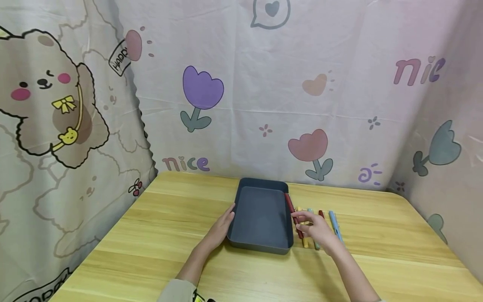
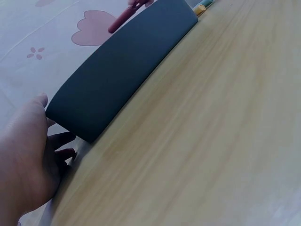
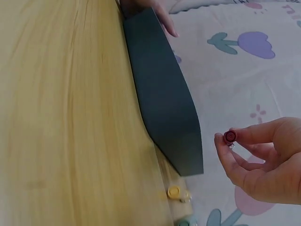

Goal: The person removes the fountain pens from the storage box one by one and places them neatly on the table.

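Observation:
A dark grey rectangular tray (image 1: 260, 216) lies on the wooden table. My left hand (image 1: 220, 228) rests against its left wall, with fingers along the outside; the left wrist view shows that hand (image 2: 28, 150) at the tray's near corner. Above the tray's right rim, my right hand (image 1: 315, 228) pinches a dark red pen (image 1: 289, 203) between thumb and fingertips. The right wrist view shows the pen (image 3: 230, 137) end-on, raised off the table. Beneath and beside this hand lie a yellow pen (image 1: 305, 242), a green pen (image 1: 317, 246), another red pen (image 1: 321, 213) and a blue pen (image 1: 335, 224).
The wooden table (image 1: 158, 235) meets a patterned cloth (image 1: 234, 105) hanging behind it and at both sides. In the right wrist view, the yellow pen (image 3: 174, 192) lies close to the tray's wall.

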The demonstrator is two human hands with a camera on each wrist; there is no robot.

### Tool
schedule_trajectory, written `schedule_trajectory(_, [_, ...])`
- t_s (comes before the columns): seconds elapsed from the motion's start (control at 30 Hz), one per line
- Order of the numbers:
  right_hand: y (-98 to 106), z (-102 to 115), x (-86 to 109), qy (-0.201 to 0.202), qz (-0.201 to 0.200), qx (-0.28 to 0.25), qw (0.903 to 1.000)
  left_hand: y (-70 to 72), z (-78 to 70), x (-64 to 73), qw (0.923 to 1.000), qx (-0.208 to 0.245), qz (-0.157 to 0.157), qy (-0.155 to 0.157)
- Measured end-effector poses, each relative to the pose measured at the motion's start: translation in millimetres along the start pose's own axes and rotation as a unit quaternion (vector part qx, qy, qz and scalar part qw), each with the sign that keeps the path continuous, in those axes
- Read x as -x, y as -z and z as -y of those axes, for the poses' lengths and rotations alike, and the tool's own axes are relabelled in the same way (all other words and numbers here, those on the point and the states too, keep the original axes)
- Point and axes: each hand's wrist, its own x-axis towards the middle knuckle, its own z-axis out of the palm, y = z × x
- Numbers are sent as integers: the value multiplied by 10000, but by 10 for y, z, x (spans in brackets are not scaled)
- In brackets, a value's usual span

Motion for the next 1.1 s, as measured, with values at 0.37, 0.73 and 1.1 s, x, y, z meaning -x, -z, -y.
schedule_trajectory(0.37, [258, -85, 155, -262, -235, 12, 9994, 1, 23, -11, 10000, -35, -28, 17])
schedule_trajectory(0.73, [492, -173, 276, -413, -398, 162, 9982, 16, 2, -1, 10000, 14, -10, 43])
schedule_trajectory(1.1, [677, -285, 348, -536, -580, 538, 9954, 3, -3, -3, 10000, -17, 2, 60])
